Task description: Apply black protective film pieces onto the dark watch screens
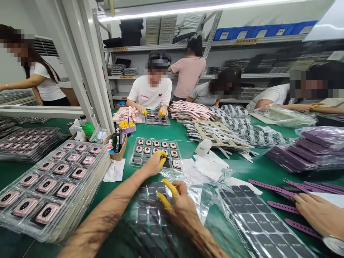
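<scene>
My left hand [153, 164], with yellow finger cots on its fingertips, reaches over a clear plastic tray [131, 163] of pink watch cases [156, 144]. Its fingers are pinched together beside a dark square piece in the front row; what they hold, if anything, I cannot make out. Nearer to me, my right hand [180, 196] hovers over or rests on a sheet of dark, square screen films [152, 200]. Its yellow-capped thumb and forefinger are spread apart, with nothing seen between them. The other fingers curl inward.
Stacked trays of pink watch cases [45, 184] stand at left. Another film sheet [255, 211] lies at right, beside purple straps [285, 208] and a co-worker's hand [319, 213]. A small box [118, 147], white plastic pieces [212, 166] and strap piles [193, 111] lie beyond. Co-workers sit opposite.
</scene>
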